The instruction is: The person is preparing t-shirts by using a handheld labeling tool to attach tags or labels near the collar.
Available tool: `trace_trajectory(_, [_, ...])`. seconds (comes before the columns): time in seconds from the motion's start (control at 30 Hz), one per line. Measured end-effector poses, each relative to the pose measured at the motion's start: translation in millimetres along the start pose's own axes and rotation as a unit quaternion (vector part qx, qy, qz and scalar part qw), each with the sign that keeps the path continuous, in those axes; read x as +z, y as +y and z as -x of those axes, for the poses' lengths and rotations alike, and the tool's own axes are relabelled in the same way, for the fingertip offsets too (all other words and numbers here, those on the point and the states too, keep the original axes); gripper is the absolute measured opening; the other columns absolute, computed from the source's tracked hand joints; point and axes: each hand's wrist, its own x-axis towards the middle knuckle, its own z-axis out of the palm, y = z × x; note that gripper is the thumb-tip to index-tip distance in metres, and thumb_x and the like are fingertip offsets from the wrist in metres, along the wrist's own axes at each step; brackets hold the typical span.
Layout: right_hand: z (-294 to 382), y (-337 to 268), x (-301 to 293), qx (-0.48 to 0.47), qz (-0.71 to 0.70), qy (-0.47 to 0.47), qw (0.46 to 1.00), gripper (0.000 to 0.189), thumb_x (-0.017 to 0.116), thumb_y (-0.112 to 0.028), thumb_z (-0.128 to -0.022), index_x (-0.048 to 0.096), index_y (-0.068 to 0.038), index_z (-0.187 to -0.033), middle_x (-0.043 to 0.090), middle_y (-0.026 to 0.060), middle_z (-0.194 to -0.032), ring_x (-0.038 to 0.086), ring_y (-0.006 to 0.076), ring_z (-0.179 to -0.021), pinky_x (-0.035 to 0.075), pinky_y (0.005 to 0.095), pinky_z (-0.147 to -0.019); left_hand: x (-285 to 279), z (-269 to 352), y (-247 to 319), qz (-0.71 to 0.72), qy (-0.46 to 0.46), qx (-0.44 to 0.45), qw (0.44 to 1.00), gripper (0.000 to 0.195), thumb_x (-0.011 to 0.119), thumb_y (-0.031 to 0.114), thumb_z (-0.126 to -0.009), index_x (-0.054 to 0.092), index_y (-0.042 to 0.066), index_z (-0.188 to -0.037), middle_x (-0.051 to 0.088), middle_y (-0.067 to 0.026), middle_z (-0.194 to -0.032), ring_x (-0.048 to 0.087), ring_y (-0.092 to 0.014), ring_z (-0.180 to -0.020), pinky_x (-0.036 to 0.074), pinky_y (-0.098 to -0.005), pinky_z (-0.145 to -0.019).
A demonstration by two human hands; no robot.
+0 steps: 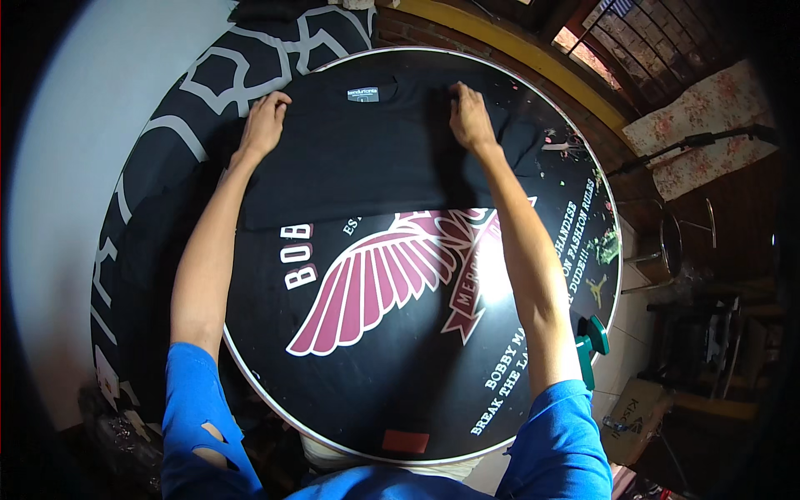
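A black T-shirt lies flat across the far half of a round black tabletop with printed wings and lettering. Its neckline, bearing a sewn-in label, faces the far rim. My left hand rests at the shirt's left shoulder edge, fingers bent downward. On the right shoulder area, my right hand touches the cloth with curled fingers. Both thumbs and the fingertips' undersides are hidden, so whether they pinch the fabric does not show. The shirt's near edge runs straight across the printed wing, and loose folds show at its right side.
Small scissors or snips and thread scraps lie along the right rim. A green plastic object stands at the right edge. A red rectangle is near me. Beyond are a metal stool, a cardboard box and patterned black cloth.
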Motion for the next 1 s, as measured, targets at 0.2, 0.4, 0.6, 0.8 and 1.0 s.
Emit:
trace_trajectory(0.2, [-43.5, 43.1, 20.1, 0.051, 0.092, -0.046, 0.993, 0.041, 0.067, -0.012, -0.105, 0.062, -0.005, -0.144, 0.069, 0.0256, -0.134, 0.065, 0.045, -0.125, 0.053, 0.0521, -0.111, 1.0, -22.6, -41.8, -0.191, -0.046, -0.089, 0.976, 0.028, 0.065, 0.023, -0.111, 0.068, 0.008, -0.134, 0.074, -0.0151, -0.127, 0.069, -0.038, -0.119, 0.055, -0.0488, -0.104])
trace_trajectory(0.4, [-40.4, 37.7, 20.8, 0.057, 0.074, -0.012, 0.996, 0.031, 0.079, -0.012, -0.096, 0.074, -0.004, -0.126, 0.069, 0.0231, -0.117, 0.068, 0.0431, -0.116, 0.057, 0.0498, -0.105, -16.7, -22.3, -47.3, -0.197, -0.05, -0.029, 0.979, 0.028, 0.074, 0.026, -0.105, 0.071, 0.009, -0.127, 0.072, -0.015, -0.119, 0.071, -0.037, -0.116, 0.057, -0.0495, -0.101])
trace_trajectory(0.6, [-45.5, 29.1, -11.1, 0.082, -0.063, 0.023, 0.994, 0.019, 0.079, -0.008, -0.096, 0.073, 0.0, -0.113, 0.074, 0.0227, -0.109, 0.076, 0.0393, -0.102, 0.06, 0.044, -0.094, -38.0, -35.3, -55.5, -0.052, -0.035, -0.019, 0.998, 0.024, 0.073, 0.024, -0.107, 0.069, 0.006, -0.122, 0.077, -0.0164, -0.112, 0.075, -0.035, -0.107, 0.058, -0.0439, -0.094])
trace_trajectory(0.8, [-53.9, 38.4, -46.2, 0.166, -0.123, 0.089, 0.974, 0.026, 0.087, -0.016, -0.095, 0.071, -0.001, -0.109, 0.079, 0.0151, -0.093, 0.077, 0.0247, -0.088, 0.059, 0.0368, -0.085, -65.7, -62.6, -35.4, 0.05, 0.022, -0.02, 0.998, 0.026, 0.072, 0.03, -0.109, 0.07, 0.007, -0.12, 0.083, -0.0134, -0.107, 0.08, -0.028, -0.098, 0.059, -0.0388, -0.086])
trace_trajectory(1.0, [-52.9, 46.1, -5.2, 0.125, 0.075, 0.137, 0.98, 0.033, 0.08, -0.007, -0.089, 0.069, -0.002, -0.119, 0.072, 0.0225, -0.123, 0.071, 0.0436, -0.112, 0.059, 0.052, -0.1, -10.2, -84.7, -25.0, -0.077, 0.027, -0.039, 0.996, 0.031, 0.076, 0.029, -0.104, 0.071, 0.01, -0.128, 0.077, -0.0131, -0.127, 0.073, -0.034, -0.121, 0.057, -0.0421, -0.102])
